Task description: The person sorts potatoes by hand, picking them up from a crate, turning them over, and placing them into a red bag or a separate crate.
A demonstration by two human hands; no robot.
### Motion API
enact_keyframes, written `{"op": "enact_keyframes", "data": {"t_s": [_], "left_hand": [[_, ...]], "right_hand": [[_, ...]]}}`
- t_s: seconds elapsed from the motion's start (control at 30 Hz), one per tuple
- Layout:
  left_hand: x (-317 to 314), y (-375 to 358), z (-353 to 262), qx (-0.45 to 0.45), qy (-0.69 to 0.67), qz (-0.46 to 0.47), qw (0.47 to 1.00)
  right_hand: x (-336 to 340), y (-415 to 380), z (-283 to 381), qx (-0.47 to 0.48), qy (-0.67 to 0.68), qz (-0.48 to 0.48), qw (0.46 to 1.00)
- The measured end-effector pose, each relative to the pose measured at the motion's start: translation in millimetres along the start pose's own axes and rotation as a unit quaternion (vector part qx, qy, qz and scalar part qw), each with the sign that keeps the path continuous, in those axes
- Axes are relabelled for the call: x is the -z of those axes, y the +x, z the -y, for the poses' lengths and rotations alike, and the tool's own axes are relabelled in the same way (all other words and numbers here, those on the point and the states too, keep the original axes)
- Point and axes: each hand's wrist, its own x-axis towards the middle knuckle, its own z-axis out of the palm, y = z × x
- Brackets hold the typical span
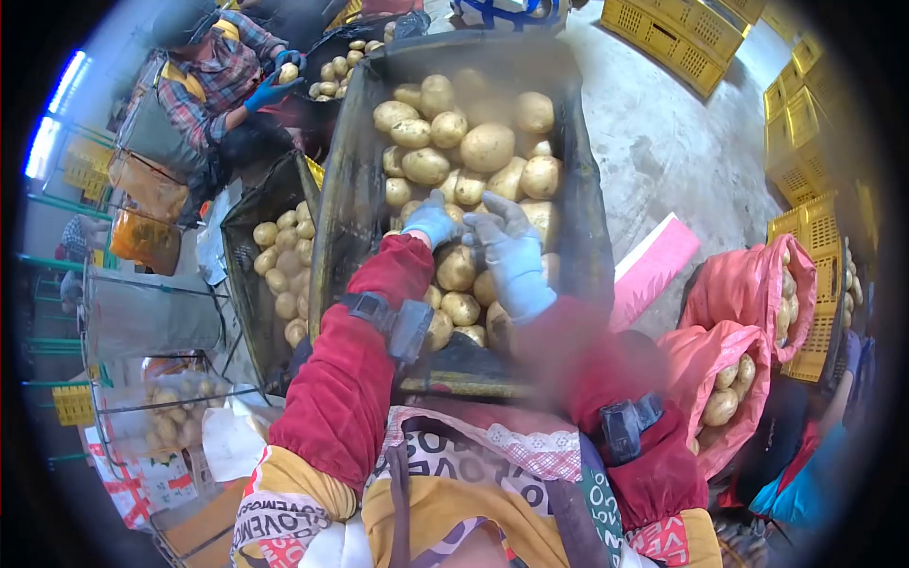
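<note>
the person stands right up against a long dark trough (352, 189) heaped with potatoes (487, 147), close enough that both red-sleeved arms reach over its near end – a placing that, to my eye, keeps the pile within easy reach without leaning. the left hand (431, 222), in a light blue glove, lies low on the heap with its fingers (437, 204) curled down over a potato; they look drawn together rather than spread, though whether they truly grip it or only rest on it i cannot tell from here. the right hand (509, 254), in a paler grey-blue glove, sits just beside it, palm down on the pile, its fingers (500, 213) loosely apart and fanned over the potatoes, touching them but not closed round any one that i can see. the two hands nearly meet at the middle of the trough, with potatoes (458, 270) bunched under and between them. to the left a mesh basket (248, 275) holds a smaller batch of potatoes (282, 260), set snug against the trough's side, seemingly so things can pass across easily. on the right, pink sacks (705, 364) stand open-mouthed and part full. further up, another worker in a plaid shirt (204, 80) holds a potato (289, 72) in blue-gloved hands, and yellow crates (677, 28) are stacked along the far edge.
</note>
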Motion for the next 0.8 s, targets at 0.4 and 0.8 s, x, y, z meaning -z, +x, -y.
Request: {"op": "enact_keyframes", "data": {"t_s": [0.4,0.8], "left_hand": [[67.0,-133.3,-0.4,-0.050,-0.589,0.137,0.795],[24.3,-193.6,77.0,-0.205,-0.705,0.120,0.668]], "right_hand": [[37.3,10.2,-27.9,-0.006,-0.147,0.135,0.980],[-7.9,-40.3,7.7,0.000,-0.313,0.320,0.894]]}}
